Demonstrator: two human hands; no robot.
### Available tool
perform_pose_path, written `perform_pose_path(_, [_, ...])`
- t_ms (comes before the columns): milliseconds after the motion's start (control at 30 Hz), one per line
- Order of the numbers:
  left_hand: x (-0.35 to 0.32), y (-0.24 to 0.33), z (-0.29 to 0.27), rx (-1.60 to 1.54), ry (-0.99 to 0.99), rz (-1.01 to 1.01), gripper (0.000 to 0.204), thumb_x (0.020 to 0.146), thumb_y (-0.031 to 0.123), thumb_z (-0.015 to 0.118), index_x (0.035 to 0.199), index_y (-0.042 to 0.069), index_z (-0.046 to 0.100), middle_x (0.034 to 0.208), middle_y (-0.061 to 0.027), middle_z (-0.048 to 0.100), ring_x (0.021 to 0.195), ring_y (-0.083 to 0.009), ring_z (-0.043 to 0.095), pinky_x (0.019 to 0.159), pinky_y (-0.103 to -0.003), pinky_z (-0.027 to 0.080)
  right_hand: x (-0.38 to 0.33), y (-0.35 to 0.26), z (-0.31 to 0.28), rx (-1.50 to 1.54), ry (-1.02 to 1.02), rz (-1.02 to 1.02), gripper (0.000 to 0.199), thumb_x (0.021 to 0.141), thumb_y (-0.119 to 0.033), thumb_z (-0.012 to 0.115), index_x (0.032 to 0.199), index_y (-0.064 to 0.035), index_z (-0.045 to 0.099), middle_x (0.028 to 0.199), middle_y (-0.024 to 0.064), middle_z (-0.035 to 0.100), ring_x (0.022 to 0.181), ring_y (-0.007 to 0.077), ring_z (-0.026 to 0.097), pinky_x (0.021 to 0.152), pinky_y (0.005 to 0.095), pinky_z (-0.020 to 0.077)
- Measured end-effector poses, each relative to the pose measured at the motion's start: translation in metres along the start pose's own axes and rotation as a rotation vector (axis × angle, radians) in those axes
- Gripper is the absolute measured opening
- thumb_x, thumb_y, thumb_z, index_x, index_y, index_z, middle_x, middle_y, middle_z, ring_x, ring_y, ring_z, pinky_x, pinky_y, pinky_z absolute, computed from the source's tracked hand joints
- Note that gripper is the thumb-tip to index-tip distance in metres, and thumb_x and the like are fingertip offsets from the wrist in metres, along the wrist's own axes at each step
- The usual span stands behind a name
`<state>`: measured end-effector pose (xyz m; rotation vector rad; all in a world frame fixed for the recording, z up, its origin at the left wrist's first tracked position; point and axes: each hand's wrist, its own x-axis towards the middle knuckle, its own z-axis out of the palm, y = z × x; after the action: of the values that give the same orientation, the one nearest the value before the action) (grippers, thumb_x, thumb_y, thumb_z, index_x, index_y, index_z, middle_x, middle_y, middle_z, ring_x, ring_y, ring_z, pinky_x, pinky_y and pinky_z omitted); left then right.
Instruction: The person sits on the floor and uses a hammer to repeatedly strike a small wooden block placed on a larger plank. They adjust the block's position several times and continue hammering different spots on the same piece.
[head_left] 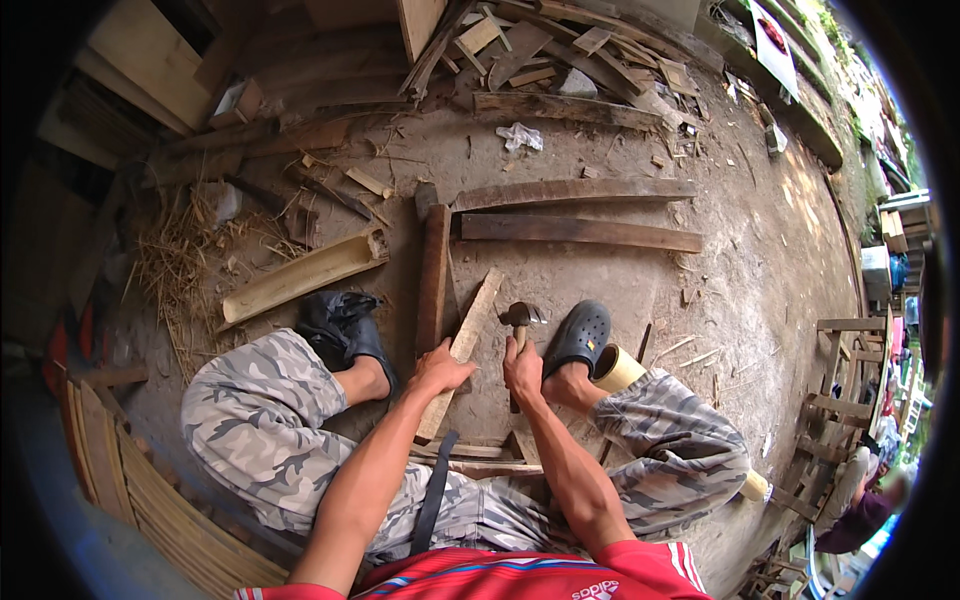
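Observation:
My left hand (443, 369) is closed round a pale, rough wooden strip (480, 312), which slants away from me between my feet. In my right hand (522, 370) is a hammer, gripped by its wooden handle with the dark metal head (522, 315) up at the far end. The hammer head is apart from the strip, just to its right. Beside my left hand a dark reddish wooden beam (433, 270) lies lengthwise on the ground. Two more beams, a curved one (575, 193) and a straight one (580, 233), reach off to the right beyond the hammer.
A split bamboo piece (305, 275) lies left, near a black plastic bag (335, 315) and straw (185, 255). Scrap wood (560, 60) is heaped at the back. A bamboo tube (620, 370) stands by my right clog (578, 338). Wooden frames and a person (865, 515) are at far right.

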<state>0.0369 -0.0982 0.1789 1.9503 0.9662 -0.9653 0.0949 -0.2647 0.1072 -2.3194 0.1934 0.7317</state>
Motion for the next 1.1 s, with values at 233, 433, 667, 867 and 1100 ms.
perform_pose_path(233, [0.033, -0.012, -0.006, -0.159, -0.098, 0.116, 0.071, 0.075, 0.046, 0.068, 0.129, 0.001, 0.059, 0.131, -0.0233, 0.059, 0.121, -0.0363, 0.057, 0.102, -0.04, 0.044, 0.003, -0.052, -0.035, 0.09, 0.152, -0.252, 0.038, 0.094, -0.037, 0.059, 0.101, 0.0009, 0.057, 0.083, 0.0344, 0.063, 0.083, 0.052, 0.062, 0.069, 0.0546, 0.047])
perform_pose_path(433, [0.048, 0.015, -0.066, -0.28, -0.333, 0.071, 0.066, 0.082, 0.048, 0.068, 0.117, -0.007, 0.061, 0.104, -0.021, 0.069, 0.082, -0.0295, 0.069, 0.075, -0.039, 0.056, 0.014, -0.065, -0.044, 0.136, 0.151, -0.323, 0.035, 0.088, -0.03, 0.067, 0.101, 0.0006, 0.054, 0.082, 0.0305, 0.063, 0.079, 0.0496, 0.061, 0.066, 0.0509, 0.0458])
perform_pose_path(667, [0.014, 0.029, -0.129, -0.997, -0.441, 0.111, 0.052, 0.082, 0.046, 0.065, 0.1, -0.003, 0.061, 0.082, -0.0168, 0.065, 0.064, -0.0261, 0.065, 0.065, -0.044, 0.06, 0.042, -0.004, -0.009, 0.134, 0.163, -0.232, 0.033, 0.087, -0.029, 0.067, 0.096, 0.0007, 0.056, 0.069, 0.0138, 0.063, 0.052, 0.0223, 0.061, 0.049, 0.037, 0.0502])
perform_pose_path(867, [-0.031, 0.035, -0.163, -1.341, -0.163, 0.169, 0.086, 0.075, 0.078, 0.058, 0.126, 0.01, 0.05, 0.13, -0.0181, 0.047, 0.119, -0.0397, 0.051, 0.086, -0.069, 0.047, 0.04, 0.0, -0.004, 0.094, 0.111, -0.2, 0.034, 0.087, -0.029, 0.067, 0.097, 0.0013, 0.056, 0.066, 0.013, 0.062, 0.051, 0.0225, 0.061, 0.048, 0.0379, 0.0492])
perform_pose_path(1100, [-0.029, 0.059, -0.145, -1.088, 0.453, 0.691, 0.059, 0.087, 0.047, 0.069, 0.127, 0.006, 0.053, 0.128, -0.0105, 0.054, 0.125, -0.0232, 0.045, 0.108, -0.04, 0.032, 0.041, -0.006, 0.002, 0.1, 0.097, -0.237, 0.034, 0.087, -0.028, 0.067, 0.098, 0.0019, 0.056, 0.065, 0.013, 0.061, 0.051, 0.0225, 0.06, 0.048, 0.0381, 0.0492])
